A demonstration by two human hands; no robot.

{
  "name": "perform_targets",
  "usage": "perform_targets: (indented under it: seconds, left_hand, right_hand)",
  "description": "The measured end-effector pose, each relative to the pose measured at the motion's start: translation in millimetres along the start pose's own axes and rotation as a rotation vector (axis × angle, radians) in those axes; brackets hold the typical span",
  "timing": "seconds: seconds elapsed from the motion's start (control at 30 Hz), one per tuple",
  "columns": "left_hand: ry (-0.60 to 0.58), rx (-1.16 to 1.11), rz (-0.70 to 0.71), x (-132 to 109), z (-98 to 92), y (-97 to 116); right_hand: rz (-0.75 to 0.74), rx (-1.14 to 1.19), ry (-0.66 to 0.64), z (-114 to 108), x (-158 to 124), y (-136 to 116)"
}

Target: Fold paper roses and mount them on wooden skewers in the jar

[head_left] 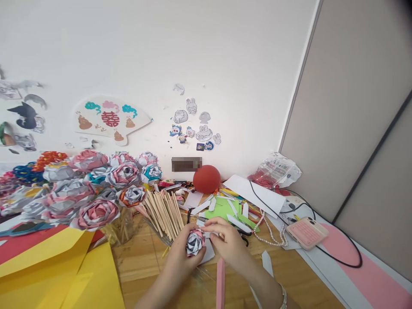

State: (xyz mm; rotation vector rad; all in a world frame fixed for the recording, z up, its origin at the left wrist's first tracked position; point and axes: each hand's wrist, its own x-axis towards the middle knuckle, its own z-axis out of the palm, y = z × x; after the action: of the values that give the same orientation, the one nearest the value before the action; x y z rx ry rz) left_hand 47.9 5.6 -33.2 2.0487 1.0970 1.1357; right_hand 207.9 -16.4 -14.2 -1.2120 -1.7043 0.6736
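Observation:
In the middle of the head view, a small folded paper flower (pixel 195 242) in white and pink sits in my left hand (pixel 180 253), whose fingers and thumb curl round it. My right hand (pixel 227 240) is at the flower's right side, fingers bent and fingertips close together at the upper petals. Whether a petal is pinched there is too small to tell. Below the hands lies a pink folded paper strip (pixel 220 281). Behind my left hand stands a bundle of wooden sticks (pixel 164 212).
Finished paper flowers (pixel 98 212) crowd the left, above yellow paper sheets (pixel 61 274). Green paper (pixel 223 207) with white strips, a red balloon (pixel 207 179) and a bead string (pixel 270 240) lie behind. At right are a phone (pixel 307 232) and a black cable (pixel 356 253).

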Motion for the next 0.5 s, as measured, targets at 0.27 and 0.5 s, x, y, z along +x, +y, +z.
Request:
perform_targets:
  seconds: [0.27,0.5]
  left_hand:
    - [-0.089,-0.222,-0.119,1,-10.8,14]
    - [-0.216,-0.568,-0.195,1,-14.5,12]
  right_hand:
    - [-0.039,0.173,-0.032,3,0,2]
    - [-0.102,0.378,0.011,9,4,18]
